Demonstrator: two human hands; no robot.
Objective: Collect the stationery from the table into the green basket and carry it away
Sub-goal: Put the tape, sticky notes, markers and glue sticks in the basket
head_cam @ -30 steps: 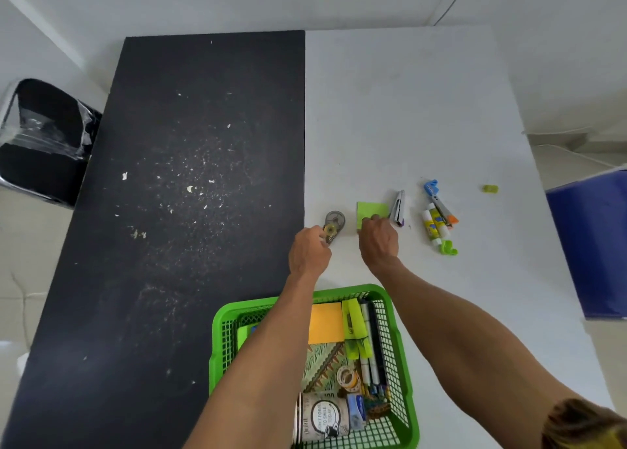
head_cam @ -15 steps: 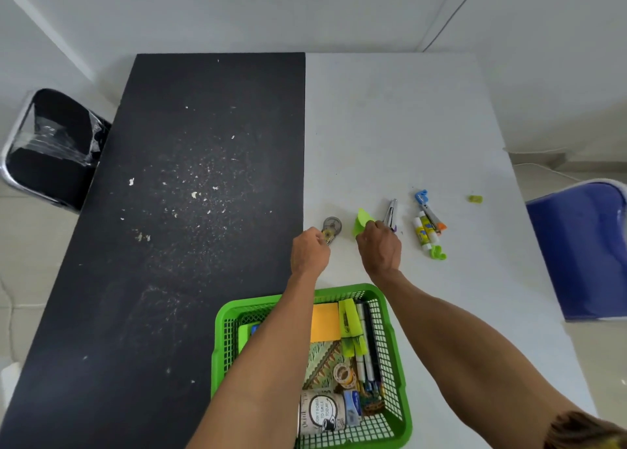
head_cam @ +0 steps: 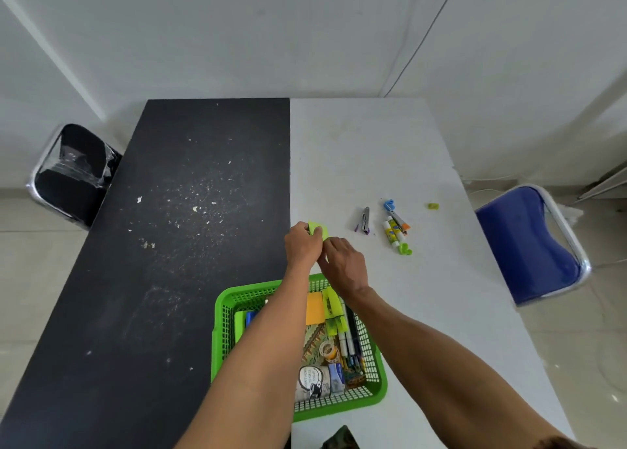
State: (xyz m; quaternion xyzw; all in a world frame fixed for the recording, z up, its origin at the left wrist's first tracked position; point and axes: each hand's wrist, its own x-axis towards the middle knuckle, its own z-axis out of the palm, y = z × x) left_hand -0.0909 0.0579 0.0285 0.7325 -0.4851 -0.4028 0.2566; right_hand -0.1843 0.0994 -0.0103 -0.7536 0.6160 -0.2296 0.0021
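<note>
My left hand (head_cam: 301, 245) and my right hand (head_cam: 344, 265) meet just beyond the green basket (head_cam: 220, 340), at the seam between the black and white table halves. Both pinch a green sticky note pad (head_cam: 320, 227), raised between their fingertips. The round tape dispenser is out of sight behind my hands. Still lying on the white half are a small stapler (head_cam: 364, 219), a blue-capped cutter (head_cam: 395, 215), glue sticks (head_cam: 390, 234), a green cap (head_cam: 405, 249) and a small green piece (head_cam: 433, 206). The basket holds orange notes, highlighters, pens and tape rolls.
The black table half (head_cam: 190, 245) carries scattered white crumbs. A black chair (head_cam: 71, 173) stands at the left side and a blue chair (head_cam: 522, 241) at the right. The table's far edge meets a white wall.
My right hand has lifted the green pad and carried it left to my left hand. The round dispenser has vanished behind my hands. The camera has tilted up.
</note>
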